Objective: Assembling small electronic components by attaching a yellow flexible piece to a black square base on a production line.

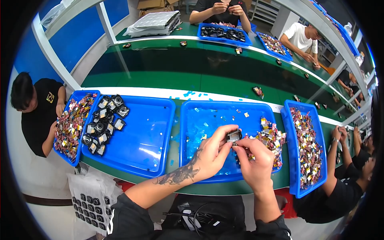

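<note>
Above the middle blue tray [192, 105], my left hand [214, 154] grips a small black camera housing [233, 135] between thumb and fingers. Its open side faces up and shows a pale grey inside. My right hand [258, 160] is closed in a pinch at the housing's lower edge. Whatever its fingertips hold there is too small to make out. Small red, yellow and silver electronic parts [270, 134] are heaped at the tray's right end, beside my right hand. Blue film scraps [200, 124] litter its left part.
Left stands a blue tray [170, 132] with several black camera units [106, 124]. Trays of small parts flank it [72, 124] and my right side [308, 148]. Beyond runs a green conveyor belt [168, 72] with scattered parts. Other people work around. A bagged tray of black units [90, 206] sits lower left.
</note>
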Motion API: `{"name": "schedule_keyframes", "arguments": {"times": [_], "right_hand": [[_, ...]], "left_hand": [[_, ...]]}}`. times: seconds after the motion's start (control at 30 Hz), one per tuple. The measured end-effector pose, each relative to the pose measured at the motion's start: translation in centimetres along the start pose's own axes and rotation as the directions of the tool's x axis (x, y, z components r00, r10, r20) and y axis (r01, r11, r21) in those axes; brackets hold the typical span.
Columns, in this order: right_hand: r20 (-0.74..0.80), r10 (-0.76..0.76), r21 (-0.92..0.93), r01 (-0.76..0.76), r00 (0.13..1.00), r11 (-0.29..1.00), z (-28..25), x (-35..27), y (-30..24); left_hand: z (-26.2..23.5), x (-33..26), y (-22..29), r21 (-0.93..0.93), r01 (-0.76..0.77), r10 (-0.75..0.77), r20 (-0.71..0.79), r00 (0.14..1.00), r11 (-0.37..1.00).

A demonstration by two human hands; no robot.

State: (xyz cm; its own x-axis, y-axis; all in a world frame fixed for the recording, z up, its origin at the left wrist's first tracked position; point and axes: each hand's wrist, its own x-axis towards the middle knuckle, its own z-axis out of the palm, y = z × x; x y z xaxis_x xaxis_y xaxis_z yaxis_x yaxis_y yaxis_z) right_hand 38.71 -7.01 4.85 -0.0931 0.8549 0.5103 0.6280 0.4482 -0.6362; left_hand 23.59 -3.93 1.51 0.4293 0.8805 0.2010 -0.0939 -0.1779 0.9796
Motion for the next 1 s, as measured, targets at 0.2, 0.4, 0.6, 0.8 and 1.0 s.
{"name": "schedule_keyframes", "arguments": {"times": [0.2,0.4,0.6,0.8,1.0], "right_hand": [[-0.093,-0.029,0.049,0.034,0.995,0.998,1.0,0.0,-0.1],[-0.075,0.182,0.246,-0.159,0.98,0.956,0.3,-0.3,0.1],[-0.108,0.059,0.057,-0.053,0.992,0.997,0.8,0.4,-0.3],[-0.124,0.061,-0.007,-0.063,0.99,0.998,0.5,0.5,-0.8],[-0.1,0.11,0.046,-0.106,0.989,0.993,0.4,0.6,-0.7]], "left_hand": [[0.3,-0.1,-0.4,-0.145,0.041,-0.042,-0.003,0.999,0.989],[-0.4,0.2,0.1,-0.379,0.117,-0.117,0.024,0.993,0.918],[-0.6,0.4,-0.8,-0.434,0.082,-0.102,-0.023,0.995,0.897],[-0.4,0.3,-0.7,-0.492,0.094,-0.089,0.033,0.996,0.865],[-0.3,0.2,-0.7,-0.454,0.095,-0.078,0.056,0.995,0.886]]}}
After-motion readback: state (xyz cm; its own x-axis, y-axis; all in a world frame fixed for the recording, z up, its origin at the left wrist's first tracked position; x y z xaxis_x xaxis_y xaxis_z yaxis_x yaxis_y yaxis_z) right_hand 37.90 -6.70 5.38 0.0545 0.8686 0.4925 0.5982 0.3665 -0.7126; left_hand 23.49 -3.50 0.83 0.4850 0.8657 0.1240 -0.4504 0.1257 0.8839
